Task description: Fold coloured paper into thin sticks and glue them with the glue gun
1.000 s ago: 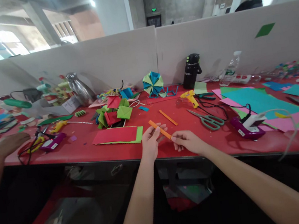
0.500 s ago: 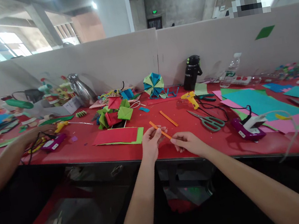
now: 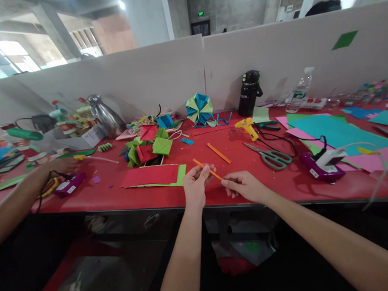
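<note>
Between my two hands is a narrow orange paper strip, slanting down to the right just above the table's front edge. My left hand pinches it near its upper left part, thumb on top. At its lower right end my right hand grips it between thumb and fingers. A second orange paper strip lies on the red table just beyond my hands. Left of my left hand, a red paper sheet rests on a green one.
Scissors, a yellow glue gun and a purple power socket lie to the right. Folded green and red paper pieces are heaped left of centre. A co-worker's arm reaches in at far left. A black bottle stands behind.
My hands and the orange strip stay almost in place. At the left, the co-worker's hand and yellow glue gun have shifted slightly.
</note>
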A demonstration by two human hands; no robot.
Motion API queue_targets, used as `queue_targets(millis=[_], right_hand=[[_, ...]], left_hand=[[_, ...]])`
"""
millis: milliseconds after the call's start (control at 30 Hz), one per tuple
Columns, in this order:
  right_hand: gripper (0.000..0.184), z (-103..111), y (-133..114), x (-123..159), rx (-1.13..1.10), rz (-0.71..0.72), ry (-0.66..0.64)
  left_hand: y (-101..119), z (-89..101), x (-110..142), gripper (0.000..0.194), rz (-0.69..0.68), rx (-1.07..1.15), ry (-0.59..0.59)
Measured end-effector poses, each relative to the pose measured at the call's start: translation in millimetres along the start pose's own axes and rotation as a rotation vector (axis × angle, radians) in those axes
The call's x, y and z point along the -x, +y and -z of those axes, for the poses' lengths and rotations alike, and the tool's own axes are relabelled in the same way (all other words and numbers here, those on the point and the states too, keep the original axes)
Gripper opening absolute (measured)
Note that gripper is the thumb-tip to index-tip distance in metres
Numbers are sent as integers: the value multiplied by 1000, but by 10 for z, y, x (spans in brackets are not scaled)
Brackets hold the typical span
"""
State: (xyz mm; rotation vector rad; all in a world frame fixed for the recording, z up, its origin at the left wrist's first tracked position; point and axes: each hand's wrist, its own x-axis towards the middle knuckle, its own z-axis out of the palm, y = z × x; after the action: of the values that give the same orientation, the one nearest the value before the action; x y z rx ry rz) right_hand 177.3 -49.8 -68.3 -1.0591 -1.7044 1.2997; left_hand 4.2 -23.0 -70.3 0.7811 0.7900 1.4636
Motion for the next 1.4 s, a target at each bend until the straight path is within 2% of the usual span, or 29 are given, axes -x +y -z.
queue_targets(millis=[533,733,933,1400], right_hand=[[46,-22,45,29,78,42,59],[48,-23,67,26,61,30,77],[42,-21,34,28,20,25,67],[42,-31,50,19,26,19,112]], left_hand=[[-1,7,-10,43,17,28,-24],[-12,8,-12,38,10,43,-21],[-9,8,-4,41,9,60,-43],[-26,4,11,42,-39,30,-47]])
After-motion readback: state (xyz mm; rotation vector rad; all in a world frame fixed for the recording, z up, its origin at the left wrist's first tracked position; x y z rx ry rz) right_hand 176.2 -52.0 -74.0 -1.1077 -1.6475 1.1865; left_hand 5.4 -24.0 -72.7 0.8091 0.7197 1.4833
